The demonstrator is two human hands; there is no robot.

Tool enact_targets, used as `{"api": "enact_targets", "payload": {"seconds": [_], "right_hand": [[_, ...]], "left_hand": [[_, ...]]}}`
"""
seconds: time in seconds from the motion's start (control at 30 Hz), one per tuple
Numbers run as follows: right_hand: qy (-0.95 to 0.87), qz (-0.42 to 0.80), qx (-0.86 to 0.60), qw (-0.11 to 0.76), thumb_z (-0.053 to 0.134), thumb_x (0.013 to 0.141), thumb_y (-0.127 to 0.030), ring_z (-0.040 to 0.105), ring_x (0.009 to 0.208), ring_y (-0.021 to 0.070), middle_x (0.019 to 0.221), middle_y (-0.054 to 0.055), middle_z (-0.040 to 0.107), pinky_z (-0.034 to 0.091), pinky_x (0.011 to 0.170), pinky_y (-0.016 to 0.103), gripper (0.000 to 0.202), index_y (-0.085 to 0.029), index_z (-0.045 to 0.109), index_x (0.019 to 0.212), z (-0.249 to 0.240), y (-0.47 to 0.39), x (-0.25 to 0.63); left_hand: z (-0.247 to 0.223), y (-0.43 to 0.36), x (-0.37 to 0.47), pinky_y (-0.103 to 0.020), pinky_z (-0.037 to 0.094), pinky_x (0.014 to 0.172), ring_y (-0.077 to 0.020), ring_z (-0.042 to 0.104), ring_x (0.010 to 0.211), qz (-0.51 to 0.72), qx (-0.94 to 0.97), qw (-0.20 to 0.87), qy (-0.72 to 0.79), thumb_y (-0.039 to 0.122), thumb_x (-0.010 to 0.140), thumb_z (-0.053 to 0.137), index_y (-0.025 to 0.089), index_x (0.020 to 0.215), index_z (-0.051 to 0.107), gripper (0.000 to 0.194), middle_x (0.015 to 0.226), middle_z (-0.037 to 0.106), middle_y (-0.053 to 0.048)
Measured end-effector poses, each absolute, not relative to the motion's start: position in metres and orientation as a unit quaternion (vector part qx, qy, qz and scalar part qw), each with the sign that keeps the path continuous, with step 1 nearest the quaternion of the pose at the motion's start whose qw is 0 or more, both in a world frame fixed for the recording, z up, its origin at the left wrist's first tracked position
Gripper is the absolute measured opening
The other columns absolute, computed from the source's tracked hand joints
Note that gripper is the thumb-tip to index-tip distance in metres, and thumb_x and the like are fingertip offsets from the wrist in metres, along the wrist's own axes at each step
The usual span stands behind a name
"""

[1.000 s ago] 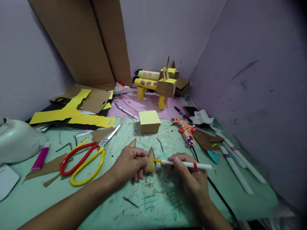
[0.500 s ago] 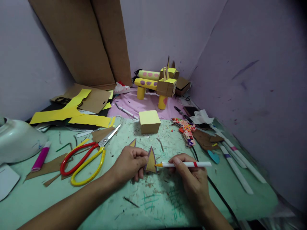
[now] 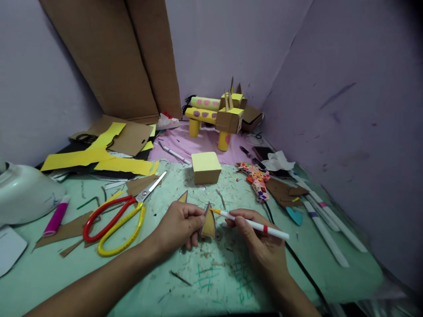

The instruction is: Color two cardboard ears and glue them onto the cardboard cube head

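Between the thumb and fingers of my left hand (image 3: 183,223) is a small pointed cardboard piece (image 3: 208,225), coloured yellow inside a purple outline. My right hand (image 3: 261,237) is closed around a white marker (image 3: 253,223) with a red band. Its orange tip meets the cardboard piece near the top point. A second pointed piece (image 3: 183,197) with the same colours shows behind my left hand, its lower part hidden. Beyond both hands stands a small cardboard box (image 3: 206,168) with a pale yellow top.
Scissors (image 3: 135,200) with red and yellow handles lie at left, by a purple tube (image 3: 57,216) and yellow paper strips (image 3: 79,157). At right are a flower-patterned glue gun (image 3: 256,179) with a black cord and several glue sticks (image 3: 325,235). Yellow cardboard animals (image 3: 205,116) stand behind.
The marker tip has moved up the cardboard piece from its lower right side to near its point. The marker's back end now tilts lower. My left hand has stayed in place.
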State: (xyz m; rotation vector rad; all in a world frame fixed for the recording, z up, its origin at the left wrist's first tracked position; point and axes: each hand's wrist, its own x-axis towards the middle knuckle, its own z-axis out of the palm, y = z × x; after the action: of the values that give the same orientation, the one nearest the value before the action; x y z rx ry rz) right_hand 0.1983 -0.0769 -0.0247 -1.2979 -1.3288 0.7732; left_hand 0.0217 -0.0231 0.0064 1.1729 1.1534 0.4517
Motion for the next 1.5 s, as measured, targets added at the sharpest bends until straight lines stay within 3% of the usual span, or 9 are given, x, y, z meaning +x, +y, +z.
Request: {"api": "enact_targets", "payload": {"seconds": [0.23, 0.5, 0.83, 1.17, 1.5], "right_hand": [[-0.543, 0.355, -0.556, 0.52, 0.057, 0.082, -0.036, 0.053, 0.052, 0.0139, 0.056, 0.001, 0.063, 0.036, 0.045, 0.024, 0.024, -0.019, 0.069, 0.069, -0.018, -0.081, 0.194], [-0.567, 0.313, -0.551, 0.527, 0.057, 0.083, -0.033, 0.061, 0.062, 0.0177, 0.065, 0.003, 0.068, 0.043, 0.052, 0.026, 0.019, -0.02, 0.071, 0.082, -0.021, -0.077, 0.197], [-0.553, 0.372, -0.554, 0.499, 0.055, 0.082, -0.038, 0.048, 0.047, 0.0127, 0.051, 0.001, 0.059, 0.032, 0.044, 0.024, 0.031, -0.017, 0.065, 0.062, -0.018, -0.082, 0.193], [-0.58, 0.335, -0.542, 0.507, 0.056, 0.082, -0.032, 0.056, 0.053, 0.015, 0.06, 0.002, 0.066, 0.042, 0.049, 0.025, 0.021, -0.019, 0.07, 0.075, -0.015, -0.079, 0.195], [-0.59, 0.351, -0.53, 0.498, 0.055, 0.082, -0.032, 0.052, 0.047, 0.0129, 0.053, 0.001, 0.062, 0.038, 0.045, 0.023, 0.025, -0.019, 0.068, 0.065, -0.013, -0.081, 0.191]], "left_hand": [[0.006, -0.023, 0.021, -0.015, 0.031, 0.031, -0.0056, 0.04, 0.028, 0.202, 0.52, 0.659, 0.505, 0.022, 0.073, 0.053, 0.013, 0.067, 0.065, 0.016, 0.034, 0.05, 0.005], [0.008, -0.024, 0.022, -0.016, 0.032, 0.031, -0.006, 0.041, 0.027, 0.2, 0.516, 0.66, 0.508, 0.021, 0.074, 0.052, 0.012, 0.069, 0.066, 0.018, 0.034, 0.05, 0.004], [0.004, -0.024, 0.022, -0.015, 0.028, 0.029, -0.0056, 0.039, 0.025, 0.199, 0.517, 0.656, 0.513, 0.02, 0.076, 0.049, 0.014, 0.06, 0.058, 0.019, 0.033, 0.05, 0.004], [0.003, -0.024, 0.021, -0.015, 0.029, 0.029, -0.0056, 0.04, 0.025, 0.202, 0.516, 0.658, 0.511, 0.021, 0.077, 0.05, 0.015, 0.062, 0.059, 0.018, 0.035, 0.052, 0.004], [0.007, -0.024, 0.023, -0.015, 0.029, 0.029, -0.0055, 0.04, 0.025, 0.205, 0.508, 0.656, 0.518, 0.018, 0.078, 0.049, 0.015, 0.056, 0.055, 0.023, 0.033, 0.05, 0.004]]}}
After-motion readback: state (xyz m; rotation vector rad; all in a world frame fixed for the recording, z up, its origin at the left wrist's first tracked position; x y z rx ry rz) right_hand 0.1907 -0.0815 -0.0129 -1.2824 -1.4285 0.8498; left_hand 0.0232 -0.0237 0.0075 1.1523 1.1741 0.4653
